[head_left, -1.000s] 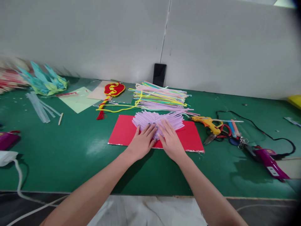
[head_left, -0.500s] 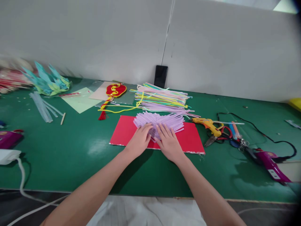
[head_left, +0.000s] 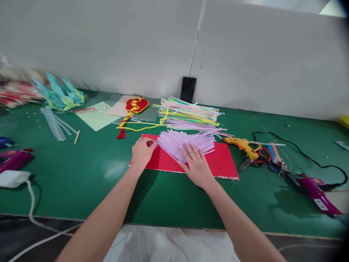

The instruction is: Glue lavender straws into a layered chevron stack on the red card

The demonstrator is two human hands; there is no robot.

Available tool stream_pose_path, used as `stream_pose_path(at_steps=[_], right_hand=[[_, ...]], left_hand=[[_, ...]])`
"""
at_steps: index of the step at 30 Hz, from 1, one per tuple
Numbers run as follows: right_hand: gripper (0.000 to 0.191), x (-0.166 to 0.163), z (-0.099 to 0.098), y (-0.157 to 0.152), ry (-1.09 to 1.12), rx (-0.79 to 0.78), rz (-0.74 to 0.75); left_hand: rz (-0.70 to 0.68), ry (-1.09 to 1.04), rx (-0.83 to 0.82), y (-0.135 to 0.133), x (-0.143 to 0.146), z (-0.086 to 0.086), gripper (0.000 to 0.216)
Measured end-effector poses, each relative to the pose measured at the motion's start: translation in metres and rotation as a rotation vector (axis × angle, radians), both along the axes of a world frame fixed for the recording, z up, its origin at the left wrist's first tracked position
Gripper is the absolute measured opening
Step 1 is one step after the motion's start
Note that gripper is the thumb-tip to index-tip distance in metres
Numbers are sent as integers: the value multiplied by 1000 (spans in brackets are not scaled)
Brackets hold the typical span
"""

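Note:
Lavender pipe cleaners lie in a slanted V pattern on a red board. My right hand rests flat over their lower right part, fingers stretched out and slightly spread. At the left end of the board, my left hand has its thumb and fingers curled into a pinch. Its fingertips meet right beside the left tips of the lavender pipe cleaners. Whatever lies between them is too small to make out. Just behind the board is a pile of pink, yellow, mint and lavender pipe cleaners.
On the right lie a yellow glue gun, red-handled scissors and a purple corded tool. A phone leans on the wall. A red and yellow tasselled ornament, glue sticks and a white plug are leftward.
My left hand has moved left off the middle of the lavender pipe cleaners and closed into a pinch at their left tips. My right hand stays flat on them.

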State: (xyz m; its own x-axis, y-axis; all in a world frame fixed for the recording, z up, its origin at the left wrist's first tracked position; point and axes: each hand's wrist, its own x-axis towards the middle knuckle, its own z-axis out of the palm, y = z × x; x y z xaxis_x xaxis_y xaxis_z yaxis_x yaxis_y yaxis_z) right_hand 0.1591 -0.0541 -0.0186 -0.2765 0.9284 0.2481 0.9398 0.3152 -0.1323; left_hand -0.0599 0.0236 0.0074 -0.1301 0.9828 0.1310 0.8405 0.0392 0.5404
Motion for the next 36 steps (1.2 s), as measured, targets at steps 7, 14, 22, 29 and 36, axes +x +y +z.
stream_pose_path(at_steps=[7,14,22,29,36], right_hand=[[56,0,-2,1,-9,22,0],[55,1,-4,1,-2,29,6],[54,1,-5,1,9,36,10],[55,0,-3,1,-2,30,4],[55,0,-1,0,-12,19,1]], left_hand=[[7,-1,-44,2,9,-1,17],[0,-11,-35,2,8,-2,10],[-120,-34,-14,8,-3,-7,8],[-261,-78,34,11,-15,-7,7],[-243,-101,63,10,-14,-8,4]])
